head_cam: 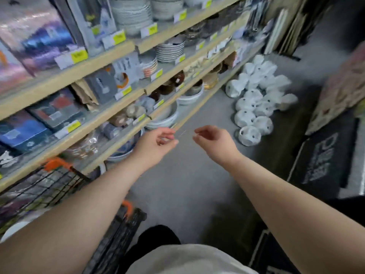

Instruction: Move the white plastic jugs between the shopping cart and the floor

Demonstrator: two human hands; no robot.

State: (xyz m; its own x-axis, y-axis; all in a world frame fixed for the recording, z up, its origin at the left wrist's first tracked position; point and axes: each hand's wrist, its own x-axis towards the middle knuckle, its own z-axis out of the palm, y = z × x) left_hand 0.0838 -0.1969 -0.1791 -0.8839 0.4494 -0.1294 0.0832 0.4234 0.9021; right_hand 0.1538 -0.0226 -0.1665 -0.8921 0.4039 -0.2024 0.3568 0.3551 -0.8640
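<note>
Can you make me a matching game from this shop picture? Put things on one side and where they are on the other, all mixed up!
Things
1. white plastic jugs
2. shopping cart
3. stack of plates
4. black mat

Places
A. on a shelf, behind yellow price tags
B. lower left, beside the shelves
C. bunched together on the floor by the bottom shelf
D. far right, with white lettering on it

Pairs: 1-C, 2-B, 3-A, 4-D

Bright, even light. Motion blur smears the shelves (69,76) left of the fingers (169,143) and the jugs (254,107) beyond them; straight lines bow toward the edges.
</note>
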